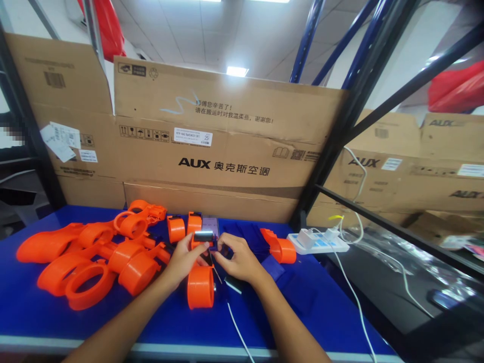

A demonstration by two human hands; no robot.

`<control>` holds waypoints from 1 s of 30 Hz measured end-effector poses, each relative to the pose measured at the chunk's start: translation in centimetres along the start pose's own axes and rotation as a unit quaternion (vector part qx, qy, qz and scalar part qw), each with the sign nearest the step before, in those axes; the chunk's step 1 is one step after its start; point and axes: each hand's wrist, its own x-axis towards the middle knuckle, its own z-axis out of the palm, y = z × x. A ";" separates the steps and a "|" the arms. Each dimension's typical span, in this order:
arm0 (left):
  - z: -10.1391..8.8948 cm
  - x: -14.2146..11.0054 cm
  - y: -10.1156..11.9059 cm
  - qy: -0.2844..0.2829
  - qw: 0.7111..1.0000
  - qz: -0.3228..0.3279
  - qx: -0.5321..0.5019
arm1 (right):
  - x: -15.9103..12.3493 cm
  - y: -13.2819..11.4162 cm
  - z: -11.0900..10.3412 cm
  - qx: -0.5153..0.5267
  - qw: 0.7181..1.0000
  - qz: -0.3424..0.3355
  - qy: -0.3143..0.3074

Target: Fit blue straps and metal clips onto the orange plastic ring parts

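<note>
Near the middle of the blue table, my left hand [186,258] grips an orange plastic tape dispenser [196,244] with a shiny grey roller [203,235] across its top. My right hand [235,254] is closed, thumb and fingers pinched at the dispenser's right end, beside a small dark blue piece. What those fingertips hold is partly hidden. Just below my hands stands another orange dispenser ring [200,287]. A thin rod and a small pale-edged flat piece [233,285] lie near my right hand. Two more orange rings [176,229] stand behind my left hand.
Several orange dispensers [91,285] are heaped on the left. Dark blue flat pieces [272,267] and another orange ring [283,250] lie to the right. A white power strip [321,241] with cables sits at the right edge. Cardboard [223,151] walls the back, beside a black rack post [333,146].
</note>
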 end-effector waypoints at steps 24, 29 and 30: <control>0.1 -0.1 0.4 0.000 1.000 -0.004 -0.007 | 0.3 0.3 0.1 0.045 0.998 0.032 0.015; 0.3 -0.4 0.6 -0.008 1.000 0.014 0.010 | 0.3 0.2 0.1 0.041 0.999 0.034 0.008; 0.3 -0.4 0.7 -0.008 1.000 0.016 0.012 | 0.3 0.1 0.0 0.041 0.999 0.033 0.007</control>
